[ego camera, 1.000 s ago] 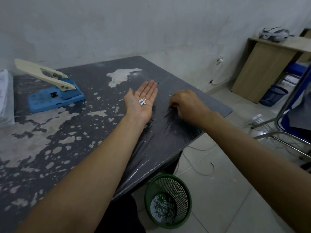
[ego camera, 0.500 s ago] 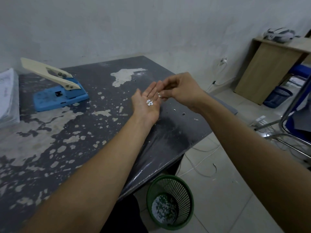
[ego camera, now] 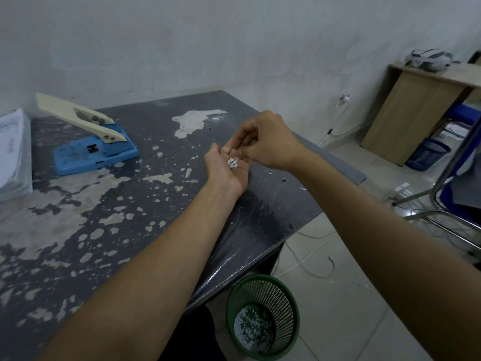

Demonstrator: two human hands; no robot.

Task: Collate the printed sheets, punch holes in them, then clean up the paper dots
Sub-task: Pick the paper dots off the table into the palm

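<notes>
The left hand (ego camera: pixel 226 170) lies palm up over the tabletop (ego camera: pixel 145 204), right of the punch (ego camera: pixel 93 149), fingers relaxed and nearly straight, cupping a small heap of dots (ego camera: pixel 232 162). The right hand (ego camera: pixel 265 142) hovers just above that palm with its fingers (ego camera: pixel 235 145) curled and pinched together at the tips; whether a dot sits between them is too small to tell.

A few stray dots (ego camera: pixel 270 174) lie on the tabletop right of the left hand. The sheets (ego camera: pixel 13 152) are stacked left of the punch. The bin (ego camera: pixel 263 316) stands on the floor below the tabletop's near edge, with many dots already in it.

The step in hand looks like gathering loose dots into the palm. To do it well, keep the palm level and slightly cupped so nothing slides off, and release each pick low over the heap. The strays are light and will likely scatter if brushed, so pick them one at a time, then carry the palm over the bin before tipping.
</notes>
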